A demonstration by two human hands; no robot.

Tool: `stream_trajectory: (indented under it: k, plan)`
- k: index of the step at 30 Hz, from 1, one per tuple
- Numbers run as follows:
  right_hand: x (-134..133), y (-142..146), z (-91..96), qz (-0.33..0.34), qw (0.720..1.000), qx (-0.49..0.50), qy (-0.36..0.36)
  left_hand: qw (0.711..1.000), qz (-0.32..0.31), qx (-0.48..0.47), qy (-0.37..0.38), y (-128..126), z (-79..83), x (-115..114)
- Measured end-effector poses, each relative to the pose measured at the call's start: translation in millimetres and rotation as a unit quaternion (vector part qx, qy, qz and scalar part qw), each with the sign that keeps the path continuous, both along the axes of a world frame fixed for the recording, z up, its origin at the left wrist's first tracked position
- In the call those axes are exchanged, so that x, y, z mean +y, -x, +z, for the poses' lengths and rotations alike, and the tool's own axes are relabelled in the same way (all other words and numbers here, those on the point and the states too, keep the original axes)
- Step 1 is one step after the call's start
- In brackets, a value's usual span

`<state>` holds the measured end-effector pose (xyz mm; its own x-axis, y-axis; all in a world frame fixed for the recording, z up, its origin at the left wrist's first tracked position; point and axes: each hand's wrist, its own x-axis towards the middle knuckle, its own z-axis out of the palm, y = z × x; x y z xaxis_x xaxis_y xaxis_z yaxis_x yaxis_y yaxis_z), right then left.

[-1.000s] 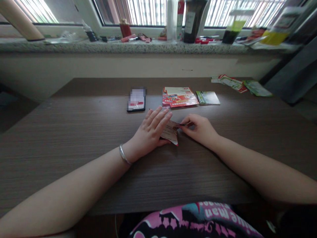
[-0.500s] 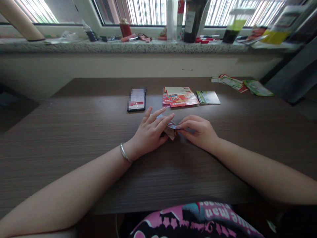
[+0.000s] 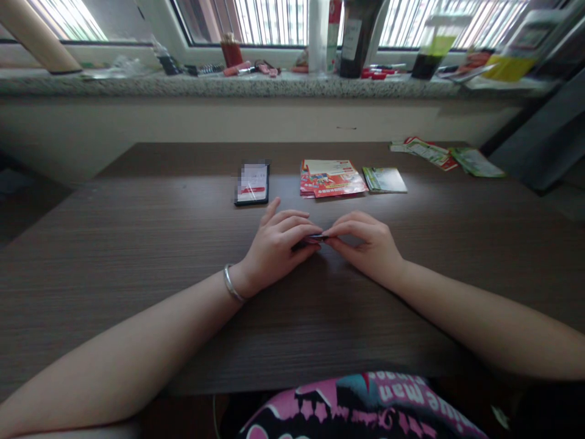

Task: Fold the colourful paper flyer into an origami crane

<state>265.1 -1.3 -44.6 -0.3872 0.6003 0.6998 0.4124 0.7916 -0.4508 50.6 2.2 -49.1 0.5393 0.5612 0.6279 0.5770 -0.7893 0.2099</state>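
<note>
Between my hands is a small piece of folded printed paper (image 3: pixel 315 238), seen almost edge-on and largely covered by fingers. My left hand (image 3: pixel 286 239), with a silver bangle at the wrist, is closed over its left part, thumb below and fingers on top; the little finger sticks out. The fingertips and thumb of my right hand (image 3: pixel 365 239) pinch its right end. Beyond the hands lie a phone (image 3: pixel 253 184) with a lit screen, a stack of red and white printed leaflets (image 3: pixel 333 178), and a small stack of green and white cards (image 3: pixel 385 180).
More green and red printed papers (image 3: pixel 432 153) lie at the table's far right corner. Behind the brown table (image 3: pixel 137 244) runs a speckled stone windowsill (image 3: pixel 274 88), crowded with bottles, pens and a red jar (image 3: pixel 231 53). A dark grey cloth hangs at the right.
My left fingers have come down and closed over the paper, which now looks flatter, with less of it showing. My right hand keeps its pinch in nearly the same place.
</note>
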Motion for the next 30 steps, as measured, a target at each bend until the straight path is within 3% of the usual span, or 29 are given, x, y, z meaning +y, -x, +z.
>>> stream_trajectory:
  k: [7,30]
  plan:
    - [-0.3,0.8,1.9,0.000,1.000,0.011,0.028,1.000,0.009,-0.027,0.007,-1.7,-1.3,0.3]
    - [-1.7,2.6,1.9,0.017,0.999,-0.015,-0.026,0.999,0.006,-0.036,0.007,-5.6,3.8,-2.7]
